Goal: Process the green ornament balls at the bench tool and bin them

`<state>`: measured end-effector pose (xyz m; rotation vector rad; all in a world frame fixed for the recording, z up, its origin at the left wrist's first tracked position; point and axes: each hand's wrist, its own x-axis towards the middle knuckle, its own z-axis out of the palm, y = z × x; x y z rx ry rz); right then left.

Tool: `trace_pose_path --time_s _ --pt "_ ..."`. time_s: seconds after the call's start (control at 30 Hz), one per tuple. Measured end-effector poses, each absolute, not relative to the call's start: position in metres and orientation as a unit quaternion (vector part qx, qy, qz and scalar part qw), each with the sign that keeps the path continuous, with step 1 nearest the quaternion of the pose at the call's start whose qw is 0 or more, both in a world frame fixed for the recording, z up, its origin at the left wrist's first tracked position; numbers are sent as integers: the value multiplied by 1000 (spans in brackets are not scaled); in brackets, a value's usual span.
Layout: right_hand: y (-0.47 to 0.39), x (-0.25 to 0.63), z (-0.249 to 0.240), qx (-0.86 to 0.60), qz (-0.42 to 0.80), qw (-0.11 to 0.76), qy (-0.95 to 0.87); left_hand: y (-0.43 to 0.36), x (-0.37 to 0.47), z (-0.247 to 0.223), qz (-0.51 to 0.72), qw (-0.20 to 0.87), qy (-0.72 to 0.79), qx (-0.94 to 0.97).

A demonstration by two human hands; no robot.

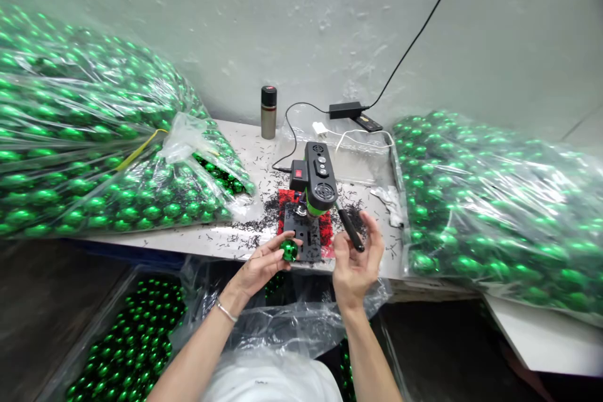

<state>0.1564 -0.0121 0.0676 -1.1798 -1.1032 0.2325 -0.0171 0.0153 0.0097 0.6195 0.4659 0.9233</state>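
A shiny green ball is gripped by the fingertips of my left hand, at the front edge of a black slotted base plate. Above that plate stands a small black bench drill with a green collar and a black lever handle. My right hand is around the lower end of the lever, its fingers apart and curved; whether they touch the lever is hard to tell. A red mat strewn with dark shavings lies under the base.
Big clear bags of green balls flank the machine, one on the left and one on the right. Behind stand a bottle, a power adapter and cables. A container of green balls sits below the table.
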Motion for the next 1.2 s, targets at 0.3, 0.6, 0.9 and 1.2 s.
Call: trace_pose_path --time_s 0.3,0.6,0.9,1.2 --pt "-64 143 39 -546 141 499 -658 -12 -9 9 425 843 192 266" --pt "-78 144 9 -565 80 482 -665 -32 3 -1 393 854 228 255" --pt "-102 163 5 -599 34 488 -634 -4 -13 5 435 771 375 276" --pt "-167 221 -4 -733 -30 378 -565 44 -67 17 547 605 507 279"
